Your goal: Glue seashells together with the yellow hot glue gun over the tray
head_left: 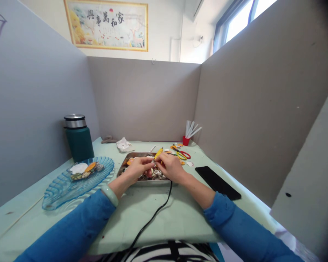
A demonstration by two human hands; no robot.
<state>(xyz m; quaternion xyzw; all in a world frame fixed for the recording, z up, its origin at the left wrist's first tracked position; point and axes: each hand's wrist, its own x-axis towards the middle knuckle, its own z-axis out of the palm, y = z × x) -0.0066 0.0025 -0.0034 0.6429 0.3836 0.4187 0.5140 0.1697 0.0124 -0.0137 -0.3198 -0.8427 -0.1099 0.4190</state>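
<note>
Both hands meet over a metal tray point(125, 161) filled with several shells. My left hand point(138, 168) is closed in a pinch on a small shell piece whose shape I cannot make out. My right hand point(170, 166) is wrapped round a yellow glue gun point(158, 152), whose tip points at the piece in the left hand. A black cord point(153, 218) runs from under the right hand down to the table's front edge.
A blue glass leaf-shaped dish point(57, 191) holding shells lies at the left, with a green thermos point(78, 139) behind it. A black phone point(217, 182) lies at the right. Scissors point(182, 153) and a red cup of sticks point(186, 140) sit at the back. Partition walls enclose the table.
</note>
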